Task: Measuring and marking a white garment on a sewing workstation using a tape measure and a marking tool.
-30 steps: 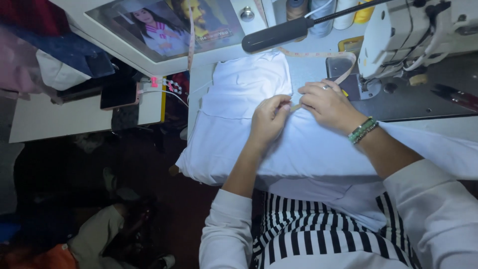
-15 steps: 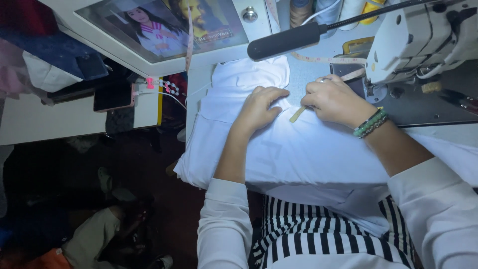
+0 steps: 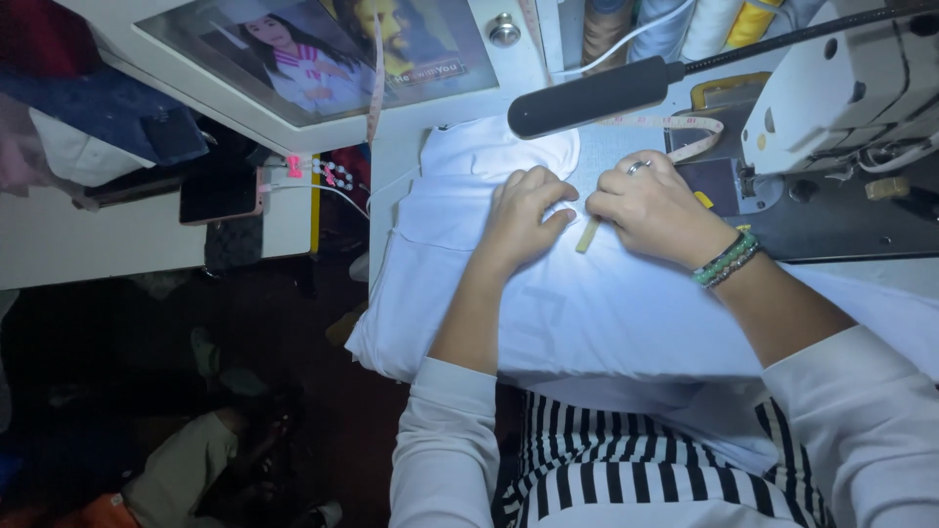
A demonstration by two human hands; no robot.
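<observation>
- Head view: the white cloth (image 3: 548,313) lies spread over the sewing table (image 3: 396,166) and hangs down over the person's lap, just above the striped black-and-white garment (image 3: 636,469).
- The left hand (image 3: 523,215) rests palm down on the cloth, fingers curled and pressing a fold; it grips nothing that can be made out.
- The right hand (image 3: 655,205) sits just beside it, fingertips pinched on the tape measure (image 3: 675,132), whose pale end (image 3: 587,235) lies flat on the cloth between the two hands. A ring shows on one finger, and green and dark bead bracelets (image 3: 726,261) circle the wrist.
- One sewing machine (image 3: 841,98) stands at the upper right, with one black lamp (image 3: 597,96) on a thin arm reaching over the cloth.
- Behind the lamp stand thread cones (image 3: 704,22): at least four show, but their tops are cut off, so the count is unsure. What holds them cannot be told.
- To the left, one dark phone (image 3: 220,194) lies on a white ledge, with a cable (image 3: 323,186) running from it.
- Two printed pictures (image 3: 323,49) lie under a clear sheet at the top.
</observation>
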